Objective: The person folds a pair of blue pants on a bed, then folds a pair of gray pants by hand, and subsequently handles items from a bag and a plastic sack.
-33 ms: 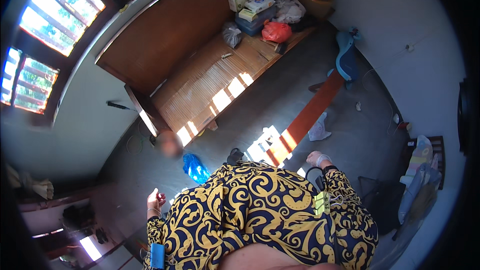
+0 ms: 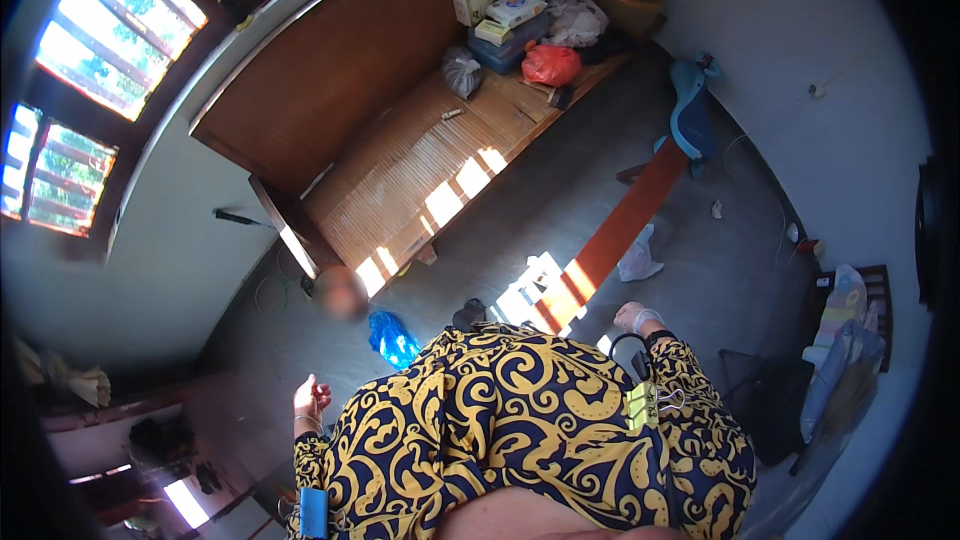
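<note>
My left hand (image 2: 312, 397) hangs at my left side, fingers loosely curled with the thumb apart, and nothing shows in it. Nearest to it is a crumpled blue plastic bag (image 2: 394, 340) on the floor, which it does not touch. On the right, my right hand (image 2: 630, 317) has its fingers folded in, with no object visible in it. Pale and black bands circle that wrist. Beyond it lie a whitish plastic bag (image 2: 640, 253) and a long reddish-brown board (image 2: 630, 215), both apart from the hand. Patterned sleeves cover both arms.
A wooden bench (image 2: 400, 180) with a high back holds a red bag (image 2: 551, 65), a grey bag (image 2: 461, 71), boxes and a blue container (image 2: 507, 48). A blue moulded object (image 2: 690, 115) stands at the board's far end. Draped cloths (image 2: 850, 335) hang at the right.
</note>
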The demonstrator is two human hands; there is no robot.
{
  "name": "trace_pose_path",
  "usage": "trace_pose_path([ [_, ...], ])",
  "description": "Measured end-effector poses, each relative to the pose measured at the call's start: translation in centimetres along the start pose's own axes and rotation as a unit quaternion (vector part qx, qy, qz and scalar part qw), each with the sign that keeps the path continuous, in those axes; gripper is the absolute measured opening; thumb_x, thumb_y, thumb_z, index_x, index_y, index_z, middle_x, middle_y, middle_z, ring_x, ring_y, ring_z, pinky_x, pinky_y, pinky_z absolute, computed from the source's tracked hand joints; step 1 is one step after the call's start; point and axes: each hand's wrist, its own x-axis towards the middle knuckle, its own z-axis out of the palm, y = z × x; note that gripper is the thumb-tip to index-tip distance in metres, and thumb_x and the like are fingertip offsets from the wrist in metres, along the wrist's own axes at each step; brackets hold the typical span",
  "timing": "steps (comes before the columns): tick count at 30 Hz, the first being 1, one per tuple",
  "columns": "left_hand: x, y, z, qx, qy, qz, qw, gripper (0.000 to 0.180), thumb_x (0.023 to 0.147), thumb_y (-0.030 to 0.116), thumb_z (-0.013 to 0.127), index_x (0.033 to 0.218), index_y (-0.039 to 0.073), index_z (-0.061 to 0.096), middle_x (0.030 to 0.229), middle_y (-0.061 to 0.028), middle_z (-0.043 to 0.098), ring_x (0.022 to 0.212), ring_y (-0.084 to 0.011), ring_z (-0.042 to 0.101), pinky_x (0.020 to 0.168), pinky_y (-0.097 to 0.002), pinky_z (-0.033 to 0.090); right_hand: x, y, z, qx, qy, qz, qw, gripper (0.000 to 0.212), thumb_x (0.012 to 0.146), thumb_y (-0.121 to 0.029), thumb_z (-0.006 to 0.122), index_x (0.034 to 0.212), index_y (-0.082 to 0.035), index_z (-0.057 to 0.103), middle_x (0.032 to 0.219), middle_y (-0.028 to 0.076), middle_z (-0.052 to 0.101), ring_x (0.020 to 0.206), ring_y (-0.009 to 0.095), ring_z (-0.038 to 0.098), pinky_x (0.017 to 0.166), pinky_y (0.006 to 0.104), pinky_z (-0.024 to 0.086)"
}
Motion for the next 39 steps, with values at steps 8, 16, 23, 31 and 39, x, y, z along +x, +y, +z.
trace_pose_path([
  [8, 3.2, 9.6, 2.1, 0.028, -0.091, 0.078, 0.992, 0.023, 0.082, 0.031, 0.053, 0.074, 0.01, 0.05, 0.066, -0.0041, 0.057, 0.054, -0.0131, 0.053, 0.047, -0.0256, 0.044, -2.0, -1.8, 1.7, 0.178, 0.053, 0.002, 0.983, 0.004, 0.075, -0.008, 0.056, 0.072, -0.005, 0.056, 0.054, 0.002, 0.049, 0.044, 0.012, 0.045, 0.04, 0.0266, 0.036],
  [16, 2.5, 14.0, 9.4, 0.157, -0.124, 0.14, 0.97, 0.026, 0.079, 0.033, 0.055, 0.074, 0.007, 0.053, 0.068, -0.0063, 0.059, 0.059, -0.0165, 0.056, 0.053, -0.0283, 0.046, 0.2, 10.2, 10.2, -0.396, -0.082, -0.136, 0.904, 0.017, 0.077, -0.013, 0.054, 0.091, -0.009, 0.062, 0.085, 0.005, 0.062, 0.075, 0.02, 0.06, 0.064, 0.0328, 0.048],
  [23, 4.5, 16.5, 14.9, 0.229, -0.159, 0.162, 0.946, 0.03, 0.08, 0.036, 0.054, 0.077, 0.006, 0.054, 0.071, -0.0063, 0.058, 0.063, -0.0167, 0.055, 0.056, -0.0288, 0.046, -1.2, 10.9, 10.6, -0.291, -0.133, 0.018, 0.947, 0.022, 0.082, -0.022, 0.047, 0.081, -0.006, 0.062, 0.076, 0.004, 0.064, 0.066, 0.017, 0.061, 0.061, 0.0328, 0.05],
  [31, 14.9, 15.6, 19.4, 0.269, -0.216, 0.177, 0.922, 0.026, 0.082, 0.027, 0.054, 0.071, 0.003, 0.054, 0.065, -0.0084, 0.055, 0.06, -0.0193, 0.055, 0.056, -0.0297, 0.046, 1.4, 11.7, 10.3, -0.115, -0.004, -0.062, 0.991, 0.021, 0.079, -0.022, 0.047, 0.076, -0.007, 0.062, 0.073, 0.006, 0.062, 0.067, 0.021, 0.06, 0.061, 0.0341, 0.047],
  [39, 8.2, 19.3, 31.7, 0.277, -0.265, 0.141, 0.913, 0.026, 0.081, 0.028, 0.055, 0.078, 0.002, 0.055, 0.072, -0.0094, 0.058, 0.063, -0.0181, 0.056, 0.057, -0.0298, 0.046, -1.9, 12.7, -0.1, 0.06, 0.058, 0.133, 0.988, 0.021, 0.076, -0.015, 0.05, 0.092, -0.01, 0.062, 0.093, 0.008, 0.061, 0.085, 0.024, 0.059, 0.071, 0.0346, 0.047],
])
